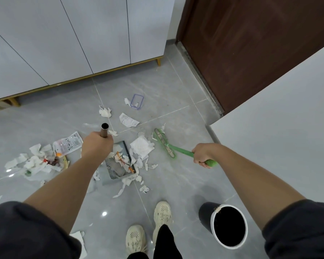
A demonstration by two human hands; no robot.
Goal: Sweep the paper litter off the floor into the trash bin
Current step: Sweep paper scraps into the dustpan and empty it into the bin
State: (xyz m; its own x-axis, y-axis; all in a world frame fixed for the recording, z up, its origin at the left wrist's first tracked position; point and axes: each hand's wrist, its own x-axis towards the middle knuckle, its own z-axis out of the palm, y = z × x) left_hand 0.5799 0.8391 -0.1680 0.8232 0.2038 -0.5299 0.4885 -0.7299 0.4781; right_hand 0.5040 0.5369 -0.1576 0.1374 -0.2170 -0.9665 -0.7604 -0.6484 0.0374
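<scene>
Left grip [97,144] clamped round metal dustpan tube [104,130], right grip [202,155] round green broom handle [183,151].

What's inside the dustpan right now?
The dustpan holds crumpled white paper scraps with an orange strip. The left hand and forearm cover its left edge, so anything there is hidden.

The broom [183,151] is green, the dustpan [110,173] grey. The litter [34,161] is mostly white. The bin [204,212] is black with a white rim. The floor [176,101] is veined grey, the door [251,43] dark brown, the shoes [162,214] cream.
</scene>
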